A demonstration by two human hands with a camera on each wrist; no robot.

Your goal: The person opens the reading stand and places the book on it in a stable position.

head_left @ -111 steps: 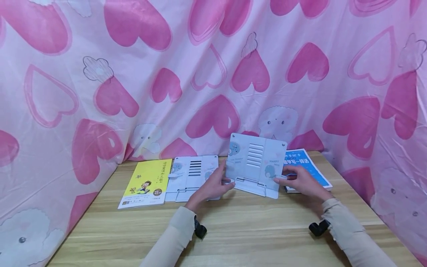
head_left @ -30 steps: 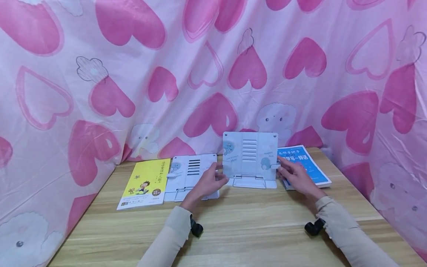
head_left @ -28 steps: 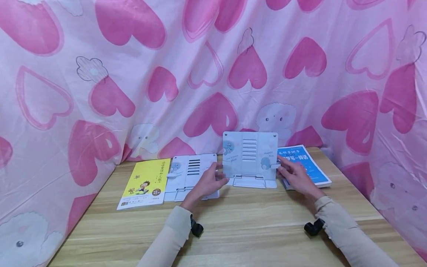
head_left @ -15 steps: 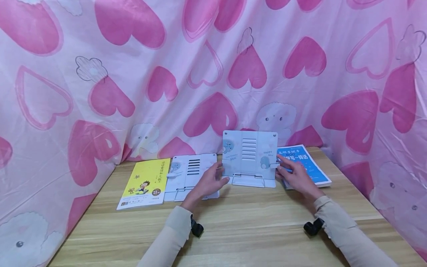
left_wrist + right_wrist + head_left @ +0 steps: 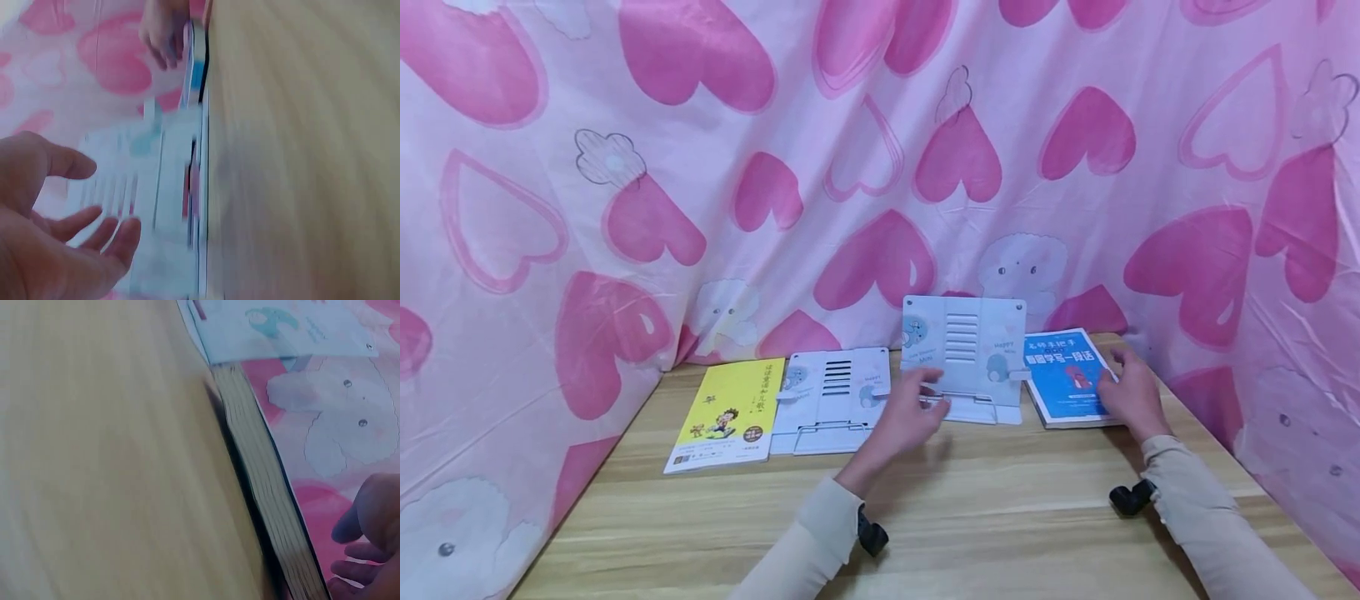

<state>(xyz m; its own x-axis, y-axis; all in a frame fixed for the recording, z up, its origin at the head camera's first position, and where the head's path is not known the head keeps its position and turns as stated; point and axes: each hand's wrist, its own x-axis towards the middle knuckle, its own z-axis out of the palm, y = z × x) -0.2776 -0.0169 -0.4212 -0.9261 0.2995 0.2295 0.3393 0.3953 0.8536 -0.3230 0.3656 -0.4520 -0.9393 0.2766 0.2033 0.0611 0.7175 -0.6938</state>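
Note:
A white book stand [image 5: 1000, 325] with cartoon prints, a slotted middle and a wire ledge stands tilted up at the table's centre back. My left hand [image 5: 906, 421] hovers before its lower left part, fingers spread and loosely bent, holding nothing; the left wrist view shows the palm-side gap between thumb and fingers over the stand [image 5: 140, 147]. On the right lies a thick blue book [image 5: 1067, 387]. At its right edge is my right hand [image 5: 1135, 396], with relaxed fingers over the cover. The right wrist view shows the book's page edges [image 5: 256, 456] and that hand [image 5: 378, 540] above it.
A second white book stand [image 5: 816, 408] lies low on the wooden table [image 5: 985, 517], left of the upright one. Beside it is a yellow book [image 5: 730, 400]. A pink heart-patterned curtain [image 5: 865, 250] closes off the back and sides.
Both hands have let go of the upright stand, which was earlier held tilted and then set level. The right hand moved right to the blue book; the left moved right, in front of the stand.

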